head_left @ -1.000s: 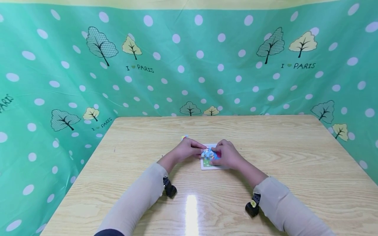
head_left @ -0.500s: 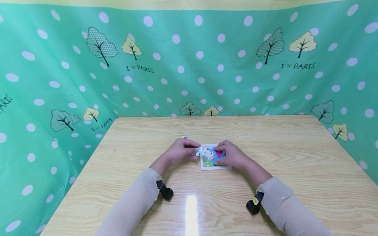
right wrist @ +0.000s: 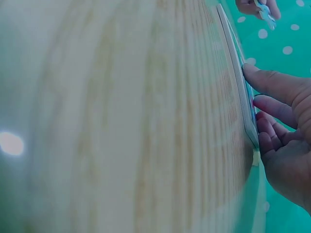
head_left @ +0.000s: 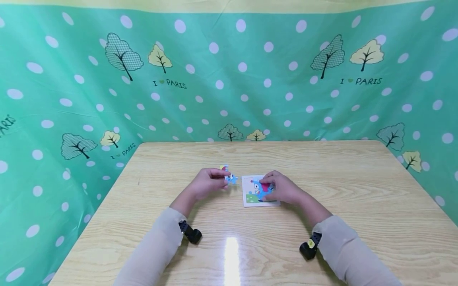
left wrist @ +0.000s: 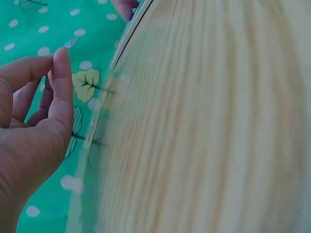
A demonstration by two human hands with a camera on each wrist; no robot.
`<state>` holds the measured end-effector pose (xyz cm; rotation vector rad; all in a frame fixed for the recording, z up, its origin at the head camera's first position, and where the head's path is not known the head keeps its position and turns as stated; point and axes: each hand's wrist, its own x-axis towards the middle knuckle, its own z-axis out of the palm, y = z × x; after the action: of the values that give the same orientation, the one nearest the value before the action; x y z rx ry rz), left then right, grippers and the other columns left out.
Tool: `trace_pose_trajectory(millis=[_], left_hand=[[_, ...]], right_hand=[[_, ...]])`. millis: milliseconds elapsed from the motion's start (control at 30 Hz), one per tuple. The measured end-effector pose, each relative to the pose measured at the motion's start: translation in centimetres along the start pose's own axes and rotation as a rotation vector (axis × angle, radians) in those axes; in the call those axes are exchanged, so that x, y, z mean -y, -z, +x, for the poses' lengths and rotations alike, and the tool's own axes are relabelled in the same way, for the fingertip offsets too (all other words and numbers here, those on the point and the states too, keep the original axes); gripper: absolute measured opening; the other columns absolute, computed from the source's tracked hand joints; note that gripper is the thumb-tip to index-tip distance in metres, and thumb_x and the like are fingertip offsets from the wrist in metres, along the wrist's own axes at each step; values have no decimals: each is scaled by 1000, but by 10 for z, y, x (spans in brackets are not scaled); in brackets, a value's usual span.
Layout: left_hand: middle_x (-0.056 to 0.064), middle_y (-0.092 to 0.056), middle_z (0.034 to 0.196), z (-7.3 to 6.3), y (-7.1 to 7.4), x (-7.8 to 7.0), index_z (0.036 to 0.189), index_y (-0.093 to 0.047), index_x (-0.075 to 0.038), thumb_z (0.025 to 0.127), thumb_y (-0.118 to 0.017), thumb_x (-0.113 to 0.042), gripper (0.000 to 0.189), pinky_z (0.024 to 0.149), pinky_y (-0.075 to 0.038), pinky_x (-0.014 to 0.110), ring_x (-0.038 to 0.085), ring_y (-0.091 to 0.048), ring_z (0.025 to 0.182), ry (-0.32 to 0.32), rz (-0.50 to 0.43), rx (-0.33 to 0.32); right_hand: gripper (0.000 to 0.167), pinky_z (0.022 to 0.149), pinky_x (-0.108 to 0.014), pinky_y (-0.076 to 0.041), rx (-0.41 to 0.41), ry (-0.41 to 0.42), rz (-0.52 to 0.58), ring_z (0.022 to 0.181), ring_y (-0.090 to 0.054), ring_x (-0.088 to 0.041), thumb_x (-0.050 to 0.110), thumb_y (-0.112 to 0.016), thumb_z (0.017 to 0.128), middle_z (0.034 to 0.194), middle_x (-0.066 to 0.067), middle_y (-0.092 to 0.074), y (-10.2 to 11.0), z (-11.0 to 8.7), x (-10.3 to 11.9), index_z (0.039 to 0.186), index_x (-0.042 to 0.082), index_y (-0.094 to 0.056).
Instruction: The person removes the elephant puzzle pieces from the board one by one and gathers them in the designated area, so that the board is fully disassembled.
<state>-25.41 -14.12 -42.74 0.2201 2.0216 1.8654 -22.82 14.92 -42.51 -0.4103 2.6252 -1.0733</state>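
In the head view my left hand (head_left: 209, 182) pinches a small blue and white jigsaw puzzle piece (head_left: 231, 179) between thumb and fingertips, raised a little above the table. The left wrist view shows only a sliver of that piece (left wrist: 71, 42) past the thumb tip. A square, white-bordered puzzle board (head_left: 248, 205) with a blue cartoon figure lies flat to the right. My right hand (head_left: 282, 188) rests on its right half, hiding part of the picture. In the right wrist view, thumb and fingertips touch the board's top (right wrist: 238, 58).
Another yellow and red puzzle piece (head_left: 224, 167) lies just behind the left hand, partly hidden. The wooden table (head_left: 340, 178) reaches back to a green dotted cloth (head_left: 200, 79). Light reflects off the table (head_left: 231, 258) near the front.
My left hand has moved left, off the board, carrying the puzzle piece. More of the board's picture shows. The right hand stays on the board's right side, slightly shifted.
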Motion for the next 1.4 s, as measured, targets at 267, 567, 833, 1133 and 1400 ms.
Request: trace_pose_trajectory(millis=[267, 567, 833, 1133, 1400], left_hand=[[17, -63, 110, -4, 16, 3, 120, -64, 3, 85, -66, 10, 36, 84, -56, 36, 24, -68, 86, -22, -39, -58], [13, -63, 113, -6, 30, 6, 125, -64, -2, 89, -68, 1, 37, 84, -55, 32, 21, -67, 90, -21, 8, -161], [15, -57, 128, -2, 46, 6, 130, -61, -4, 91, -65, 1, 40, 89, -53, 31, 25, -66, 100, -6, 0, -242], [12, -63, 109, 7, 59, 5, 126, -60, 5, 88, -65, 7, 38, 88, -54, 34, 17, -66, 89, -43, -32, -299], [17, -62, 117, 17, 65, 7, 122, -61, 6, 88, -66, 8, 35, 87, -54, 32, 16, -65, 92, -12, -17, -309]], right_hand=[[58, 107, -48, -36, 0, 5, 7, 124, -44, -29, 17, -85, 76, 132, -7, -47, 0, 0, -1, 129, 8, -64], [59, 107, -48, -36, 10, 6, -2, 124, -45, -29, 18, -85, 77, 132, -8, -47, 0, 0, -1, 130, 7, -63], [58, 106, -48, -38, 9, 23, -12, 123, -46, -30, 18, -85, 77, 131, -9, -47, 0, 0, -2, 129, 6, -63], [59, 106, -48, -38, 2, 21, -16, 123, -46, -30, 19, -85, 76, 132, -9, -47, -1, 1, -2, 129, 7, -64], [59, 106, -47, -38, -2, 16, -14, 122, -47, -29, 19, -85, 76, 131, -8, -48, -1, 1, -2, 130, 7, -64]])
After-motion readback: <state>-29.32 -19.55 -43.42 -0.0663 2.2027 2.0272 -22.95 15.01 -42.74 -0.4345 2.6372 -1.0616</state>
